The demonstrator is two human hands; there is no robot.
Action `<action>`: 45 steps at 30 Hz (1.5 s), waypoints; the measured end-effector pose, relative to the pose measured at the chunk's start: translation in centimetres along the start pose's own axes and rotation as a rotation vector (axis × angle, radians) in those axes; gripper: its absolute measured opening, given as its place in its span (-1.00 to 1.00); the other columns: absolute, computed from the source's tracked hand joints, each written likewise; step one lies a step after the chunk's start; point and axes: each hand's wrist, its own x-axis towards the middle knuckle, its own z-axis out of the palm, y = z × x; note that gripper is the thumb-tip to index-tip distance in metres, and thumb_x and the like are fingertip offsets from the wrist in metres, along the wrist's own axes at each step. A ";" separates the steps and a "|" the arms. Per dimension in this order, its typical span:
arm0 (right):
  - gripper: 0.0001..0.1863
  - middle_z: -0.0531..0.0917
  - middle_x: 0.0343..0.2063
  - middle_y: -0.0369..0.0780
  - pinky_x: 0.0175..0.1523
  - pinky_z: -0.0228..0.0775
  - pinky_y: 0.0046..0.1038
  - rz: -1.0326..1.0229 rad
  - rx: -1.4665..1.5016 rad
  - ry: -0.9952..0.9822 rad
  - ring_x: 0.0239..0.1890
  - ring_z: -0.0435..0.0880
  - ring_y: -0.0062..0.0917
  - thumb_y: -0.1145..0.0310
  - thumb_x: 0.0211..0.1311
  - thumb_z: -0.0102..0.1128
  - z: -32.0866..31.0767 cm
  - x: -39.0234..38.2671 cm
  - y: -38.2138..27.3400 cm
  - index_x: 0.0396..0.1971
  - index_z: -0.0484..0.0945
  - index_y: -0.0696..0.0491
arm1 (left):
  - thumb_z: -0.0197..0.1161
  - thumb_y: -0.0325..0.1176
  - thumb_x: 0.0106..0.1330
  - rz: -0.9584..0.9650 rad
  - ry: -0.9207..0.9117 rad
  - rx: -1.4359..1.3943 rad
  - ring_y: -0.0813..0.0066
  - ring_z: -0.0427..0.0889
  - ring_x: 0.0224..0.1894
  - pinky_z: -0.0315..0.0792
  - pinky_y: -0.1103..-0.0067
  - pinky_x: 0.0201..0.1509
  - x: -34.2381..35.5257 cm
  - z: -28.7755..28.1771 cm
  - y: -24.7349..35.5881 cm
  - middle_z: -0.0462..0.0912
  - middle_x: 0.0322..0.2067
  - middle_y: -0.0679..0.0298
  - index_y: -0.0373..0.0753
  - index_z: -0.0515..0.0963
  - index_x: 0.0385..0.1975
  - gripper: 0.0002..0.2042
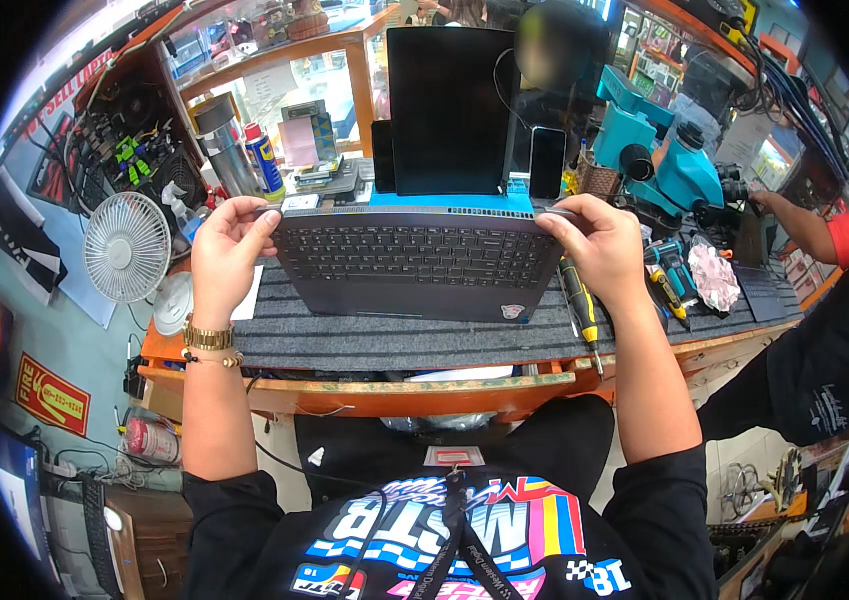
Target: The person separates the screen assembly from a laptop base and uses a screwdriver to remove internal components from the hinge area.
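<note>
Off to the left I see a white fan (126,247) and a blue can (263,164), to the right a teal microscope (686,178).

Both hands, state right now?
Left hand: closed, gripping the laptop base at its far left corner.
Right hand: closed, gripping its far right corner.

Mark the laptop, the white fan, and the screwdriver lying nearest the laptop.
Laptop (418,260): head view, on the middle of its keyboard.
White fan (126,248): head view, near the centre of its round grille.
Screwdriver (581,310): head view, on its yellow-and-black handle.
</note>
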 end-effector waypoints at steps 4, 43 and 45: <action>-0.71 0.91 -0.14 -0.29 0.00 0.67 -0.52 0.232 0.398 -0.188 -0.12 0.83 -0.69 0.42 0.43 0.64 -1.0 -1.7 2.7 0.07 0.82 0.14 | 0.49 -0.38 0.62 -0.007 -0.020 0.007 0.66 0.76 -0.26 0.72 0.62 -0.17 -0.3 0.2 0.5 0.80 -0.15 0.32 -0.39 0.67 0.13 -0.74; -0.79 0.81 -0.27 -0.42 -0.14 0.52 -0.60 0.169 0.308 -0.160 -0.29 0.64 -0.83 0.33 0.57 0.50 -0.6 -2.2 3.2 -0.01 0.82 0.16 | 0.49 -0.33 0.64 -0.005 -0.019 0.021 0.69 0.73 -0.28 0.71 0.64 -0.16 -0.8 -0.5 0.4 0.79 -0.18 0.35 -0.39 0.68 0.15 -0.71; -0.82 0.82 -0.22 -0.38 -0.06 0.56 -0.57 0.176 0.308 -0.184 -0.21 0.69 -0.78 0.38 0.59 0.46 -0.8 -2.1 3.1 0.01 0.77 0.17 | 0.49 -0.33 0.63 -0.004 -0.016 0.020 0.69 0.73 -0.29 0.71 0.64 -0.16 -0.8 -0.4 0.5 0.79 -0.18 0.35 -0.39 0.68 0.15 -0.71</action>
